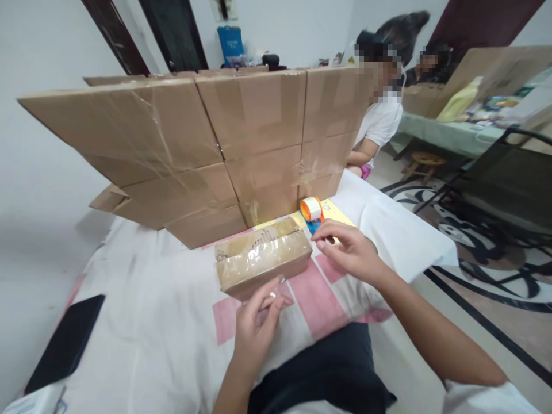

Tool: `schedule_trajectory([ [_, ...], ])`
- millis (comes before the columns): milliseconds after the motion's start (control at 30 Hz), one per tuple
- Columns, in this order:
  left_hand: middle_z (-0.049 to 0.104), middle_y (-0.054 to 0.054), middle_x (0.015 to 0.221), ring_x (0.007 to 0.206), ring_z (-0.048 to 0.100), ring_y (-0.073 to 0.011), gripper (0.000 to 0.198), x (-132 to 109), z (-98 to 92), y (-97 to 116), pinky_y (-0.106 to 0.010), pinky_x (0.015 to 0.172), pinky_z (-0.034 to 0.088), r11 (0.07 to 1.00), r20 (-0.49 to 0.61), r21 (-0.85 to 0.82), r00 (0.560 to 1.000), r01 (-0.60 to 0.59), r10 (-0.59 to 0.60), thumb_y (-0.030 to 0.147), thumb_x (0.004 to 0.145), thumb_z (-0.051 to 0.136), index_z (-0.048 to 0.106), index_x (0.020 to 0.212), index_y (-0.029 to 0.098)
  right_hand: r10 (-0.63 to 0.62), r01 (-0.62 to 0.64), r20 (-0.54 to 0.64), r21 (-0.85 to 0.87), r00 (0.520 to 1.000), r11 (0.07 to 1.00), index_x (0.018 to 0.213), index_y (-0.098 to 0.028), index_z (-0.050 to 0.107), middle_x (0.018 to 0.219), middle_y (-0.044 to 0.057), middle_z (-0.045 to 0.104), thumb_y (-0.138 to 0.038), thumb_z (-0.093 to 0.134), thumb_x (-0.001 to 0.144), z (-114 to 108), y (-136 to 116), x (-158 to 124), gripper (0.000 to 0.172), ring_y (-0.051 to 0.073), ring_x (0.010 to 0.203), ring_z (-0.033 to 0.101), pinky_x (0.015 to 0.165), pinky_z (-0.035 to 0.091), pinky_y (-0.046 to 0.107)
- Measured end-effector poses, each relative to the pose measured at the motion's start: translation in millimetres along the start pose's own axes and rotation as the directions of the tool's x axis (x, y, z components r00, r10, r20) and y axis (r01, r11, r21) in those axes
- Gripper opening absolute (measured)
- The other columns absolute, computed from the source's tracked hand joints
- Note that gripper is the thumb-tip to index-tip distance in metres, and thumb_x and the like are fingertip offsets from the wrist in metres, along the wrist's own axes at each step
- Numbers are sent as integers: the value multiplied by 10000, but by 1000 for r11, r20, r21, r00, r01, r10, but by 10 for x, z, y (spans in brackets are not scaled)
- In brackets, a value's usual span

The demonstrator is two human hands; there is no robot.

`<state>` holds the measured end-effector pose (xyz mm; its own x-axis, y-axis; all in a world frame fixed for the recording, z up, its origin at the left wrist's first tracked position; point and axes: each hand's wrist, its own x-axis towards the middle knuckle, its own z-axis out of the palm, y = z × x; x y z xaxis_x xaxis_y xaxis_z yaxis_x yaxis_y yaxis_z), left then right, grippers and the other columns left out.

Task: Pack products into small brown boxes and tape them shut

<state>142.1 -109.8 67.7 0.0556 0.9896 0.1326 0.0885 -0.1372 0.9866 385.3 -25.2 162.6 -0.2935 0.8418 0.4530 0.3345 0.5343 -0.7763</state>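
Observation:
A small cardboard box (263,257), wrapped in clear tape, lies on the white and pink cloth (172,322) in front of me. My left hand (256,325) is at the box's near edge, fingers pinched together on what looks like a strip of clear tape. My right hand (349,248) hovers just right of the box, fingers curled, thumb and forefinger pinched; what they hold is too small to make out. An orange and white tape roll (311,208) stands behind my right hand.
A wall of taped cardboard boxes (207,144) stands across the back of the cloth. A dark phone (64,342) lies at the left. Another person (379,115) sits behind the boxes at the right. A black chair (500,184) and a cluttered table (466,123) are further right.

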Motion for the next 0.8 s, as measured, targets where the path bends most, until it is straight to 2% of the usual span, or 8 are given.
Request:
schedule_trajectory([
  [133, 789, -54, 829, 675, 712, -163, 697, 53, 93, 136, -234, 573, 524, 997, -50, -77, 999, 14, -18, 397, 901, 693, 407, 1513, 223, -43, 48, 193, -22, 980, 999, 976, -199, 706, 937, 47, 665, -240, 667, 902, 209, -424, -19, 94, 167, 856, 617, 778, 491, 318],
  [267, 782, -20, 808, 730, 727, -170, 959, 4, 121, 164, -240, 624, 537, 993, -132, -108, 990, 42, -56, 376, 871, 733, 133, 1613, 277, 13, 4, 324, -52, 946, 999, 992, -187, 712, 894, 31, 646, -280, 750, 841, 354, -471, 59, 182, 174, 844, 603, 776, 479, 329],
  [400, 775, -9, 820, 532, 624, -111, 1005, -4, 122, 214, -205, 502, 479, 987, -162, -147, 983, 59, -83, 423, 861, 736, 87, 1617, 296, -36, 48, 341, -25, 940, 999, 876, -187, 714, 918, 33, 619, -225, 706, 880, 478, -400, 101, 39, 169, 891, 596, 822, 465, 330],
  [533, 761, 7, 809, 421, 502, -70, 989, 17, 101, 226, -187, 416, 398, 986, -237, -118, 961, 116, -142, 438, 894, 693, 33, 1617, 299, -90, 111, 252, -69, 963, 991, 808, -184, 696, 973, 48, 581, -157, 663, 891, 528, -347, 238, 94, 190, 983, 561, 896, 440, 359],
  [633, 744, 1, 816, 569, 599, -95, 813, 53, 39, 179, -213, 554, 469, 994, -456, 103, 887, -30, 74, 341, 887, 713, 278, 1568, 255, -70, 92, 196, -106, 978, 990, 784, -189, 701, 983, 44, 583, -186, 681, 882, 532, -305, 416, 100, 200, 1003, 536, 936, 409, 382],
  [700, 747, -38, 943, 656, 618, -111, 692, 108, -24, 163, -239, 606, 471, 921, -556, 344, 751, -183, 357, 250, 862, 732, 422, 1481, 236, -3, 32, 206, -137, 979, 990, 766, -197, 717, 976, 39, 596, -221, 713, 861, 554, -268, 543, 98, 206, 1007, 528, 944, 393, 388],
  [767, 742, -82, 1069, 797, 655, -165, 618, 193, -87, 178, -293, 680, 488, 754, -472, 587, 632, -295, 615, 186, 836, 740, 503, 1406, 225, 90, -48, 228, -184, 970, 982, 762, -209, 738, 952, 34, 615, -245, 729, 841, 607, -224, 659, 88, 215, 1010, 527, 950, 378, 396],
  [800, 743, -94, 1104, 899, 672, -202, 575, 243, -111, 192, -334, 754, 494, 648, -365, 686, 615, -330, 699, 174, 835, 735, 536, 1372, 223, 137, -85, 234, -222, 962, 971, 762, -215, 747, 942, 33, 625, -254, 728, 837, 645, -199, 709, 86, 221, 1013, 526, 955, 369, 401],
])
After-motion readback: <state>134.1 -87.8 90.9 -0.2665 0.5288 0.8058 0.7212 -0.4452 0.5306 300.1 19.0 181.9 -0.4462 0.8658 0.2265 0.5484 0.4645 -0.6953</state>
